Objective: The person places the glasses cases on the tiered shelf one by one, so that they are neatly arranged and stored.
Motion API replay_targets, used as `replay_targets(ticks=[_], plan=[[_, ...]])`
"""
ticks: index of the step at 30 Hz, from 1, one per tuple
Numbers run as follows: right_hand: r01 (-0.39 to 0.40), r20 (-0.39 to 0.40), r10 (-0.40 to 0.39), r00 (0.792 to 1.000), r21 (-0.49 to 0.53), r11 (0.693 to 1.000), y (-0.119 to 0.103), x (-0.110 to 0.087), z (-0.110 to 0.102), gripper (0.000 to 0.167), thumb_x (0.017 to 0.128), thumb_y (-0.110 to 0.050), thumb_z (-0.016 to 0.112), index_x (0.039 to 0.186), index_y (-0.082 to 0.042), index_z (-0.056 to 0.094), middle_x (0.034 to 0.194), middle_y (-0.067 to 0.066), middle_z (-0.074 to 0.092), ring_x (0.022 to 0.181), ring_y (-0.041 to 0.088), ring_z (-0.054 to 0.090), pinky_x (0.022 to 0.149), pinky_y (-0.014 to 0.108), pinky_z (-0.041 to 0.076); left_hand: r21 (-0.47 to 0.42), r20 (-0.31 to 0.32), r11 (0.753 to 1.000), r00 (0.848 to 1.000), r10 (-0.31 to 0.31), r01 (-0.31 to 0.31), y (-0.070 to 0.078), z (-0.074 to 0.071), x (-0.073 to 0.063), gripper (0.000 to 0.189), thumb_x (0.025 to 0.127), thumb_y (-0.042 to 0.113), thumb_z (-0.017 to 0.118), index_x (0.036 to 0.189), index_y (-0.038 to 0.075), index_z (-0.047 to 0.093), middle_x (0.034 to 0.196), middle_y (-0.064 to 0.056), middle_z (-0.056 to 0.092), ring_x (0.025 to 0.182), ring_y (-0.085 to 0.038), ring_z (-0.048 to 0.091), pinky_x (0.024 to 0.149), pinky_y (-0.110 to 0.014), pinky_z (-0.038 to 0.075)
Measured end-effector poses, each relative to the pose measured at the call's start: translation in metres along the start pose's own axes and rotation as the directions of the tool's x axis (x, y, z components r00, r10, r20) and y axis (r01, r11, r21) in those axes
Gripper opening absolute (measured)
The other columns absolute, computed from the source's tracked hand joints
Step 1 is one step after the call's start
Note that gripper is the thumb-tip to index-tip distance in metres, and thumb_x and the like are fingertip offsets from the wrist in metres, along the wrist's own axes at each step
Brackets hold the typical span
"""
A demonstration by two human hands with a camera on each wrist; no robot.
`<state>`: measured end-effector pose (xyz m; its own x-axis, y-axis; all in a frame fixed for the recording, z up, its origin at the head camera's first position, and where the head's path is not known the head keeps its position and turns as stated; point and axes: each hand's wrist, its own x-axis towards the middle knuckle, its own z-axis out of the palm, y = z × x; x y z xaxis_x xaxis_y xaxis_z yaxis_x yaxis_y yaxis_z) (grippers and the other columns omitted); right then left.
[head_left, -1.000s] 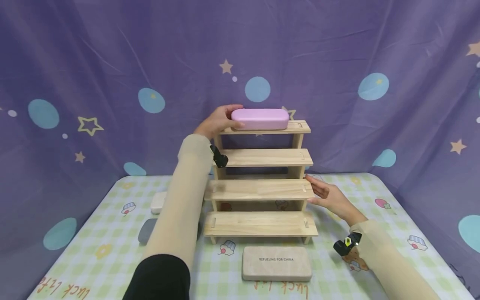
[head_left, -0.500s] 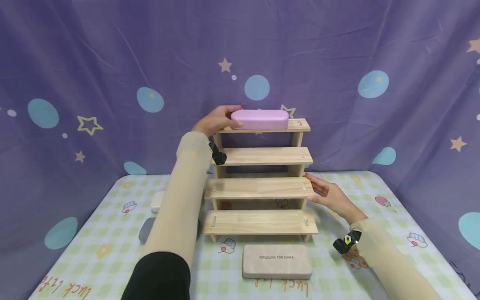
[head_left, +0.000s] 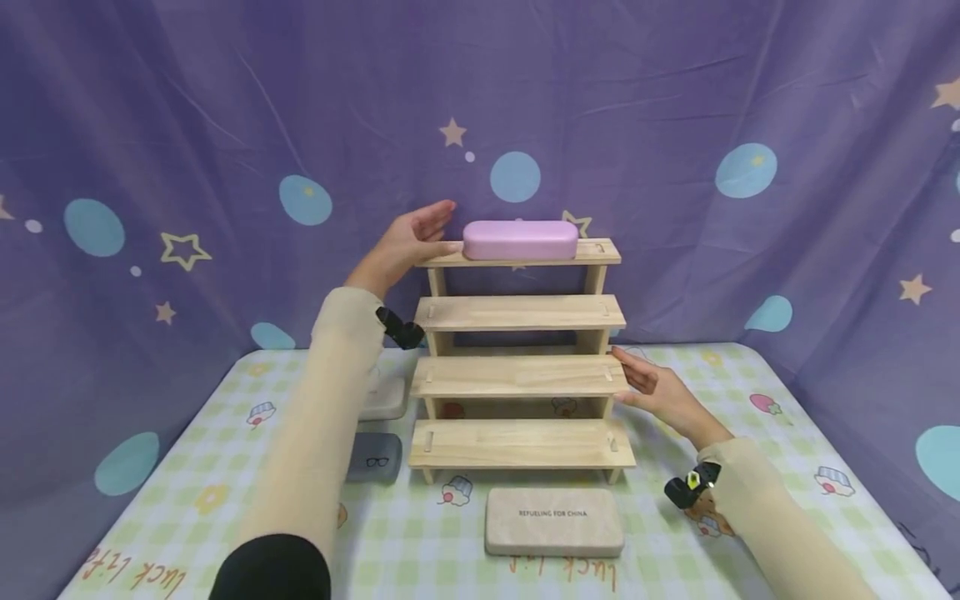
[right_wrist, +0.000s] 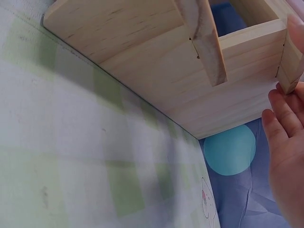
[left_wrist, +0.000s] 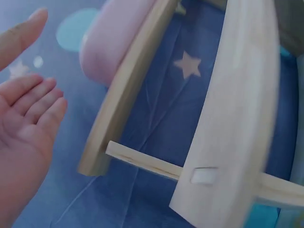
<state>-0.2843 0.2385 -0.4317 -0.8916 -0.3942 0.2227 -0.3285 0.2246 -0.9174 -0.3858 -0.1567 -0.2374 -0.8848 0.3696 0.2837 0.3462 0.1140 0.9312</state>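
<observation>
A pink glasses case lies lengthwise on the top tier of a stepped wooden rack. Just left of it is my left hand, fingers extended and thumb apart, with the thumb tip near the top tier's left end. The left wrist view shows that palm bare and a gap between the fingers and the pink case. My right hand holds the right end of the second tier from the bottom. In the right wrist view its fingers reach behind the board end and the thumb is on the other side.
In front of the rack lies a beige case lettered "REFUELING FOR CHINA". Left of the rack are a grey case with a glasses print and a whitish case, both partly behind the left sleeve. A purple curtain hangs behind the checked tablecloth.
My left hand has let go of the pink glasses case and moved left, its fingers spreading. The case stays on the top tier. My right hand keeps its place on the rack.
</observation>
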Motion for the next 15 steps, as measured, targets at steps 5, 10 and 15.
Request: replay_targets(ticks=[5,10,15], plan=[[0.003,-0.001,-0.003,1.000,0.015,1.000,0.000,0.000,0.000,0.074,0.086,-0.009,0.068,0.147,0.002,0.026,0.153,0.020,0.019,0.136,0.039,0.024,0.098,0.009,0.032,-0.042,0.011,0.992,0.993,0.119,-0.119,0.002,0.006,-0.033,0.076,0.079,-0.012,0.065,0.146,0.000,0.030,0.152,-0.013,0.030,0.139,-0.018,0.028,0.110,-0.027,0.027],[0.018,0.000,-0.018,1.000,0.017,1.000,0.000,-0.001,-0.001,0.073,0.087,-0.007,0.067,0.146,0.003,0.026,0.153,0.021,0.019,0.137,0.040,0.022,0.100,0.011,0.030,-0.068,0.151,0.977,0.965,0.213,-0.204,-0.003,0.032,-0.071,0.075,0.079,-0.014,0.065,0.144,-0.005,0.029,0.150,-0.018,0.030,0.139,-0.024,0.028,0.111,-0.032,0.027],[0.032,-0.003,-0.032,0.999,0.035,0.999,0.002,-0.001,0.001,0.071,0.087,-0.004,0.066,0.146,0.004,0.026,0.153,0.022,0.018,0.136,0.040,0.021,0.100,0.010,0.030,-0.004,0.334,0.965,0.909,0.249,-0.263,-0.011,0.067,-0.110,0.077,0.079,-0.005,0.070,0.145,-0.002,0.030,0.151,-0.017,0.030,0.138,-0.026,0.030,0.111,-0.038,0.027]])
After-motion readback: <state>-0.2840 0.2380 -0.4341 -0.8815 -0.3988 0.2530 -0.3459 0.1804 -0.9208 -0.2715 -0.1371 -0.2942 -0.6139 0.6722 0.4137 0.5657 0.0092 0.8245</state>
